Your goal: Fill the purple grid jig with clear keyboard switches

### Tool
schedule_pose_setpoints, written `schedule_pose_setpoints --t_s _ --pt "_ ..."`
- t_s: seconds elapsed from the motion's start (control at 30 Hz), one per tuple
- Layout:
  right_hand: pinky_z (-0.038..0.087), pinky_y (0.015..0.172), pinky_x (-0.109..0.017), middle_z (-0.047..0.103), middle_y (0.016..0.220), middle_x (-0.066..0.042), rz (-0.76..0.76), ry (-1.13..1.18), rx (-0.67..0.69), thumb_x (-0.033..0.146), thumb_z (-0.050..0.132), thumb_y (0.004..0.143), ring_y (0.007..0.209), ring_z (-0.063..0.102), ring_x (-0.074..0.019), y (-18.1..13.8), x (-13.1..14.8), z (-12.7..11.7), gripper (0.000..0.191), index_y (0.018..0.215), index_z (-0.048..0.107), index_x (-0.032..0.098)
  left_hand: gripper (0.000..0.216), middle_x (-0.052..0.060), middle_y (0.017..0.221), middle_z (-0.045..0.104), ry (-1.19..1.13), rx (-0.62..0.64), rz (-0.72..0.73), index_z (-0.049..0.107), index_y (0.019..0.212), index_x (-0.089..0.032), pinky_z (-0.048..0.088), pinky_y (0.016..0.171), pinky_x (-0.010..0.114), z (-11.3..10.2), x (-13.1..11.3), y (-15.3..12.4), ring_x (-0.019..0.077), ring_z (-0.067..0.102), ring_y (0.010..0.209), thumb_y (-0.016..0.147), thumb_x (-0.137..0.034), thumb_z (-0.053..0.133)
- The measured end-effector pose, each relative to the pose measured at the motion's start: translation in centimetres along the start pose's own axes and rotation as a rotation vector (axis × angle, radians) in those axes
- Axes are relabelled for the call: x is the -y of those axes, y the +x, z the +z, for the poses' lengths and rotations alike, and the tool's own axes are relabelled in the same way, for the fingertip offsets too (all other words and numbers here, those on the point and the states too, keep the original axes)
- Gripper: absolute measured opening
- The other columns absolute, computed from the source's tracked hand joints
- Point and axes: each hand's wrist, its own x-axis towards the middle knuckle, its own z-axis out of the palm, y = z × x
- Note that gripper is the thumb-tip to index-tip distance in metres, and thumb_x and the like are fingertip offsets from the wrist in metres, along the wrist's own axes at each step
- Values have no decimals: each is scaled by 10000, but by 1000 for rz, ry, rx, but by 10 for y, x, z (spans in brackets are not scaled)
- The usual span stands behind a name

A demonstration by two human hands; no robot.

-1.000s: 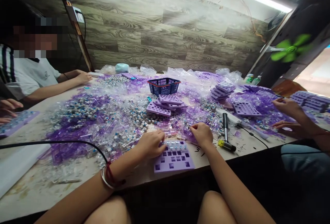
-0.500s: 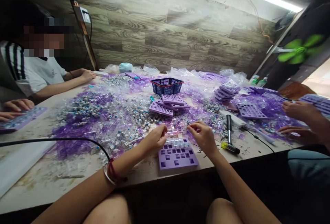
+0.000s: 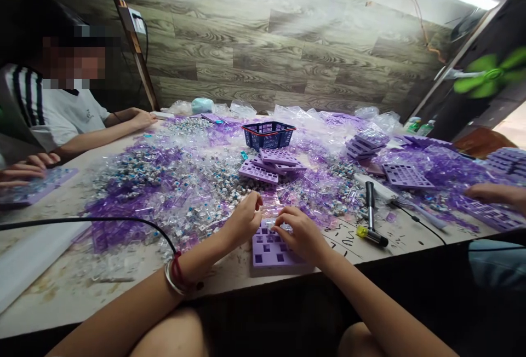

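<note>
A purple grid tray [image 3: 271, 252] with square pockets lies at the table's front edge, between my hands. My left hand [image 3: 243, 220] hovers just left of its far end, fingers curled in a pinch on something too small to name. My right hand [image 3: 299, 234] rests over the tray's right part, fingers bent and pressing at the far row, where small clear switches sit. Loose grey and blue switches [image 3: 213, 182] and purple plastic strips [image 3: 119, 203] are heaped just beyond the tray.
A dark blue basket [image 3: 268, 134] stands mid-table behind stacked purple trays [image 3: 269, 164]. A black tool with a yellow tip [image 3: 372, 220] lies to the right. Other people's hands work at the left [image 3: 28, 166] and right [image 3: 495, 193]. A black cable [image 3: 102, 224] crosses the front left.
My right hand has moved left from the pile onto the tray. My left hand has lifted off the tray towards the pile's edge. The view has shifted slightly.
</note>
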Motion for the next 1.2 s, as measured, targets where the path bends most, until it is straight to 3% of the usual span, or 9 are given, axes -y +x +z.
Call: schedule_pose_setpoints --t_s 0.3,0.8,1.2 --pt "472 828 -372 595 917 -72 -64 -141 51 155 583 862 908 559 -210 4 1 -6 53 810 573 157 187 10 766 440 -7 27 28 356 776 -203 387 710 316 1 2 0 168 431 744 650 -63 360" --pt "477 847 -361 593 988 -56 -149 68 54 35 632 743 976 532 -204 3 -5 2 195 828 684 204 209 19 786 450 -23 59 17 390 795 -190 391 740 328 3 3 0 173 427 766 644 -47 366" --pt "490 812 -339 681 892 -47 -187 159 41 -28 615 723 901 598 -203 0 -6 -3 286 903 671 187 196 24 793 452 -1 68 29 389 802 -191 387 739 336 3 4 0 180 430 768 660 -58 362"
